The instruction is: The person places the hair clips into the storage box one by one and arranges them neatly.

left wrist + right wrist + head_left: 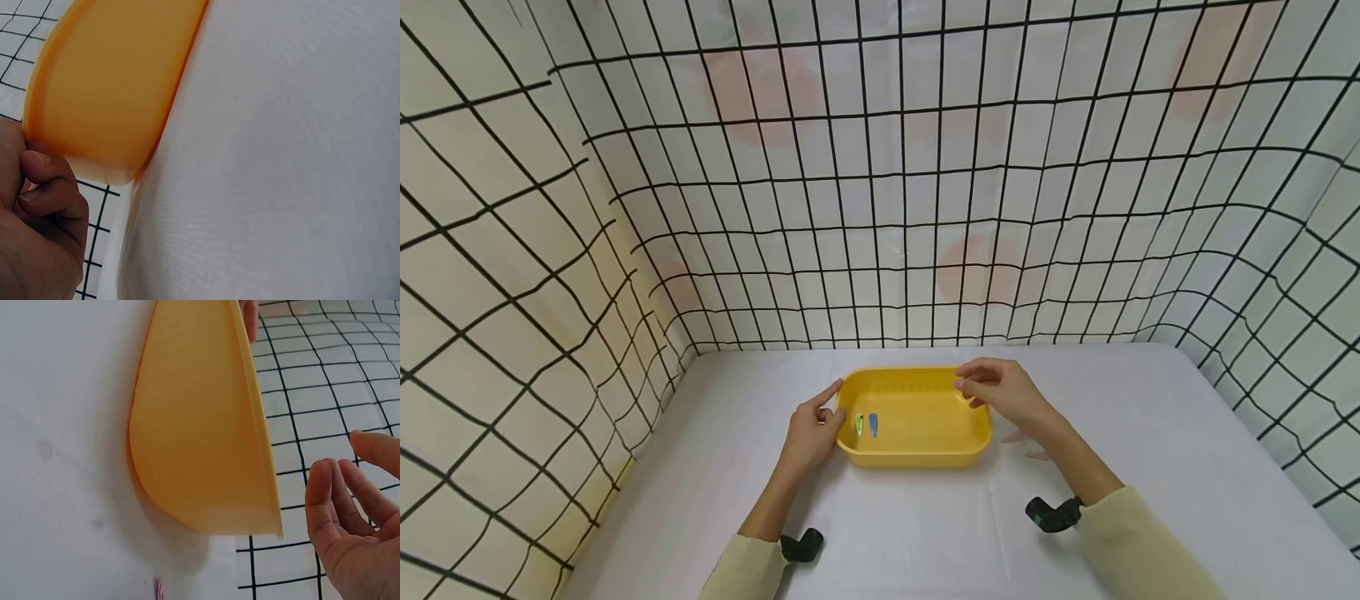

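A yellow plastic tray [917, 459] sits on the white cloth. My left hand [811, 432] holds its left end at the rim; in the left wrist view the curled fingers [53, 181] meet the tray's corner. Inside the tray near that end lie a light green hair clip [859, 424] and a blue hair clip [873, 425], side by side. Over the tray's right end hovers my right hand [1003, 392]. Its fingers are loosely bent, thumb apart, with nothing seen between them in the right wrist view. Beneath the right forearm, pink slender pieces [1039, 455] lie on the cloth.
A black wire grid [906, 175] with white sheeting behind it rises at the back and both sides. The white cloth-covered table [917, 533] extends around the tray. Each wrist wears a small black camera, such as the right camera [1054, 515].
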Demonstrator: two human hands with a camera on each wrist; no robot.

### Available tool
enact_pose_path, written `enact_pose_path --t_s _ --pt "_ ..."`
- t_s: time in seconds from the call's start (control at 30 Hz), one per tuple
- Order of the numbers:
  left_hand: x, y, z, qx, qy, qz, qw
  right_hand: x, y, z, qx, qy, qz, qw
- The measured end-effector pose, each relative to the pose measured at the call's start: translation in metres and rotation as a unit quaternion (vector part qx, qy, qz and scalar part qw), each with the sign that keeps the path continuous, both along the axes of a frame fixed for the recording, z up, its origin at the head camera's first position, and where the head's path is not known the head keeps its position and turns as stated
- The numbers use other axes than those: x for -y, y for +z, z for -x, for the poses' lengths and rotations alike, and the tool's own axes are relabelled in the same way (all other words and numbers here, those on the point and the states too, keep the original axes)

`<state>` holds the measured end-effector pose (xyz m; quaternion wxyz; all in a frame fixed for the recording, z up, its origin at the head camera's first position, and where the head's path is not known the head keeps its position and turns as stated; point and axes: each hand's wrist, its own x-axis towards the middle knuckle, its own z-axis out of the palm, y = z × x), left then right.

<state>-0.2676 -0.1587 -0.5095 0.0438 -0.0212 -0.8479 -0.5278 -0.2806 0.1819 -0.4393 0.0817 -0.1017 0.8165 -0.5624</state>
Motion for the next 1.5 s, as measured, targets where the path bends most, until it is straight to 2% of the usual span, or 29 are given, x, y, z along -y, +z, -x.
enact_pose_path --t_s 0.67,1.0,1.5 --pt "-0.001 0.001 -0.001 0.009 0.004 -0.010 0.9999 -0.067 -0.001 -0.014 -0.007 -0.039 -0.036 0.9985" --pt "-0.002 0.001 -0.001 0.013 0.004 -0.010 0.9999 -0.093 -0.017 -0.024 -0.001 -0.059 -0.067 0.9960" --pt "-0.001 0.002 -0.001 0.019 0.007 -0.006 0.9998 -0.123 -0.047 -0.040 0.002 -0.059 -0.064 0.9962"
